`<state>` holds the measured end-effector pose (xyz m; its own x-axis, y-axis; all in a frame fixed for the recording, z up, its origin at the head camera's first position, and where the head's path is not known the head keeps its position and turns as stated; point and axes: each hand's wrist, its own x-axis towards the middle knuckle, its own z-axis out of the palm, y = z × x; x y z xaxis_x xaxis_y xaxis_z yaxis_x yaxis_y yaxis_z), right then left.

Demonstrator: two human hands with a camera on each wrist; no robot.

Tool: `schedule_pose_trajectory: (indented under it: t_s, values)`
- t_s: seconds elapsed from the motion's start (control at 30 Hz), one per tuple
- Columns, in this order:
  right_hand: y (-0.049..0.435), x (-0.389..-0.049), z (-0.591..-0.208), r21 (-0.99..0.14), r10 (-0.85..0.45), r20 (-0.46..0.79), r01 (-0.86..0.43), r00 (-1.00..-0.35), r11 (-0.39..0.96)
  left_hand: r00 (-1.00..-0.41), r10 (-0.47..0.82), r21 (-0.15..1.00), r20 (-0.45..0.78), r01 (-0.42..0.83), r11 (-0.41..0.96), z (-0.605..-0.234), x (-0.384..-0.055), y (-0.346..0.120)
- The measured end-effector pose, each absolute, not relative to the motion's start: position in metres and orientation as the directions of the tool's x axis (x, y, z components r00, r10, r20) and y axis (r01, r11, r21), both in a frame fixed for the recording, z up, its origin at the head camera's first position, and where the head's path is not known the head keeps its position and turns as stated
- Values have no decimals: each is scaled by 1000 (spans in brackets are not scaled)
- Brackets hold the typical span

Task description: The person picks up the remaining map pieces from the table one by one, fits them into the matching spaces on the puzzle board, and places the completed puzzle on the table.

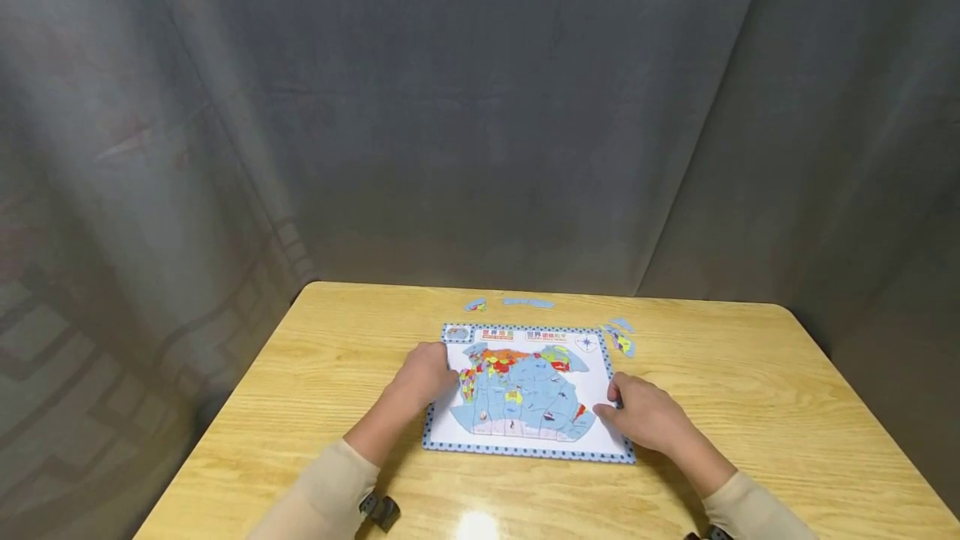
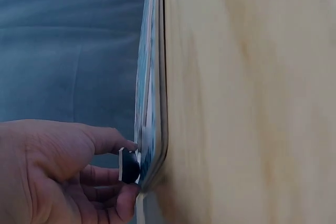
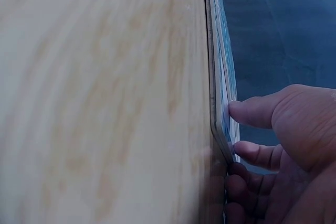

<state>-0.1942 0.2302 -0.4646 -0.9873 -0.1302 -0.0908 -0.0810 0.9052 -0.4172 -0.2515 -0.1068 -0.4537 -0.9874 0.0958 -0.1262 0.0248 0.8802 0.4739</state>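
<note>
A world map puzzle board (image 1: 438, 446) with a blue dotted border lies on the wooden table, many pieces set into its lower and middle parts. My left hand (image 1: 425, 373) is over the board's left edge. In the left wrist view its thumb and fingers pinch a small dark-backed, white-edged puzzle piece (image 2: 129, 166), tilted up near the board; the head view hides that piece. At the opposite edge, my right hand (image 1: 647, 412) grips the board, thumb on its face and the other fingers curled by the side, as the right wrist view shows.
Loose puzzle pieces lie beyond the board: a small one (image 1: 476, 305), a long blue strip (image 1: 528, 302) and several (image 1: 621, 343) by its upper right corner. Grey curtains (image 1: 480, 123) hang around the wooden table (image 1: 750, 407).
</note>
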Motion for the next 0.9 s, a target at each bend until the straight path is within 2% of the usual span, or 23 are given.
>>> schedule_pose_trajectory:
  t_s: [0.33,0.73,0.83,0.9]
  values:
    - [229,-193,-463,-425,-124,-110,-66,-986,903,-984,88,413,-154,17,911,-451,-237,-99]
    - [230,-192,-462,-413,-123,-91,-75,-988,908,-984,164,305,-68,136,943,-454,-229,-89]
    - [230,-192,-463,-415,-125,-89,-78,-988,906,-982,163,325,-92,125,938,-455,-229,-93]
    - [230,-193,-464,-414,-126,-91,-78,-988,907,-976,172,382,-135,109,918,-453,-230,-98]
